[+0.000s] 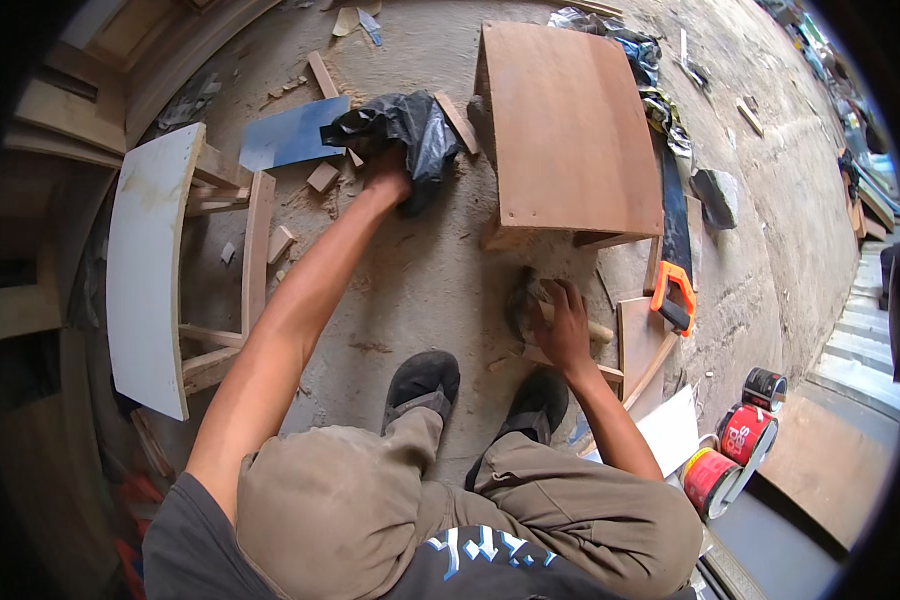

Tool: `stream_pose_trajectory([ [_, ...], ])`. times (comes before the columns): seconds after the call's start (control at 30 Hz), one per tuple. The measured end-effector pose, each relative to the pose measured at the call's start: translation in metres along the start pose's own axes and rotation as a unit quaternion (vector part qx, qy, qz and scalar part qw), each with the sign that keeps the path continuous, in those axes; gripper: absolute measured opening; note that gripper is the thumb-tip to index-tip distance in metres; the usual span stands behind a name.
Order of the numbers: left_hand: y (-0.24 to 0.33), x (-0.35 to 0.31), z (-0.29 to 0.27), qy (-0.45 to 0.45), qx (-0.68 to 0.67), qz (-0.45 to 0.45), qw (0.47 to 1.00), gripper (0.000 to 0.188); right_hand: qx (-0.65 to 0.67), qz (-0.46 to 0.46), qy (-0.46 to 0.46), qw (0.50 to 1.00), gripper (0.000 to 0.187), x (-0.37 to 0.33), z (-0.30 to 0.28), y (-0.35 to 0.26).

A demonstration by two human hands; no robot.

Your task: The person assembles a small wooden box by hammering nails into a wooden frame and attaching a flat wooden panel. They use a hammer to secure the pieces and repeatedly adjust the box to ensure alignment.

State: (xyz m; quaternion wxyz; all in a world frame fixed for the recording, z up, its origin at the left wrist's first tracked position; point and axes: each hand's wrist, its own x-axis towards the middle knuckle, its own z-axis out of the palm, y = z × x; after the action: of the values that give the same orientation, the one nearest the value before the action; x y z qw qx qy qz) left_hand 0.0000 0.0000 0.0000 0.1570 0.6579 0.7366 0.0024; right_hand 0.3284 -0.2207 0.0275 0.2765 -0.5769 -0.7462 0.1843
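The left hand (388,172) reaches into or behind the crumpled black plastic bag (405,125), positioned left of the rectangular brown plywood box (575,130) above the grey concrete floor (370,300); its grip is concealed and cannot be determined. The right hand (567,325), fingers bent, is located at a dark rounded object (518,303) near the box's lower edge; whether its grip is closed on the object cannot be determined.

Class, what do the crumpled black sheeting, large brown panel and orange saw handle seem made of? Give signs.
Black sheeting: probably thin plastic, glossy; creases catch light.
Brown panel: likely plywood, matte, perhaps bare; wood-brown tone.
Saw handle: apparently hard plastic, smooth; even, bright orange.
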Motion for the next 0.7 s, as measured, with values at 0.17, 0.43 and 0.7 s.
stream_pose_trajectory([
  [0.17, -0.008, 0.013, 0.021, 0.129, -0.114, 0.066, 0.983, 0.034, -0.025, -0.030, 0.024, 0.999, 0.043, 0.004, -0.002, 0.002],
  [0.43, 0.001, 0.019, 0.009, 0.126, 0.007, 0.077, 0.989, 0.022, 0.006, -0.003, 0.009, 1.000, 0.039, 0.004, -0.003, -0.003],
  [0.7, -0.012, 0.024, 0.019, 0.181, 0.003, 0.134, 0.974, 0.020, 0.022, 0.005, 0.024, 0.999, 0.035, 0.004, -0.004, -0.002],
])
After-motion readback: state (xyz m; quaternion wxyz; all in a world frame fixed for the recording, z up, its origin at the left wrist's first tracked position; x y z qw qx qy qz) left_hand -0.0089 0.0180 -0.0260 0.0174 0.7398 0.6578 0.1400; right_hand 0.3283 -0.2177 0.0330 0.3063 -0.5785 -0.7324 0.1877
